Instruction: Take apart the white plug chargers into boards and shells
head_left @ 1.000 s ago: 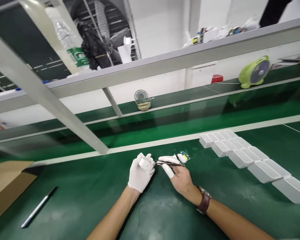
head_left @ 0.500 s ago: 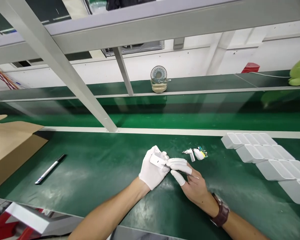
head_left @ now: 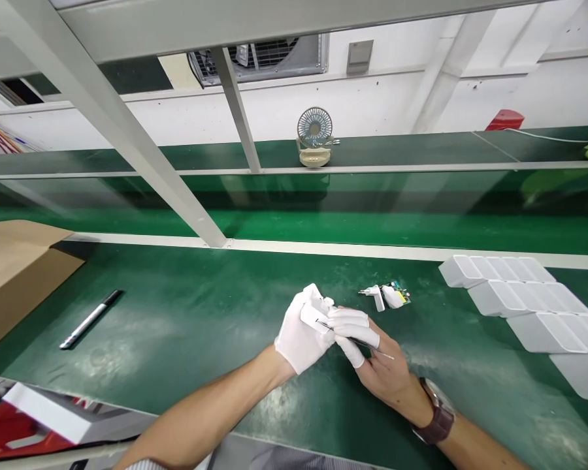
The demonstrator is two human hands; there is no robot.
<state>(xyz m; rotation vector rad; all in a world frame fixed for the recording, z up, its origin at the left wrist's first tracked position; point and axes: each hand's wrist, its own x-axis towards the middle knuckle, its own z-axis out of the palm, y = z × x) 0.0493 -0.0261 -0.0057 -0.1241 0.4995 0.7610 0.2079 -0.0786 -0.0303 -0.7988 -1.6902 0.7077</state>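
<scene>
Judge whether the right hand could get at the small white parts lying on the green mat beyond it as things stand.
Probably yes: the small white parts lie close beyond the right hand on bare green mat, nothing between. But it holds tweezers.

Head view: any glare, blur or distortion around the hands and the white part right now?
Head view: sharp at the left hand, the right hand and the small white housing; soft glare patches on the green bench mat; the frame bars splay from wide-angle distortion; the tweezers are thin, tip hard to resolve.
</scene>
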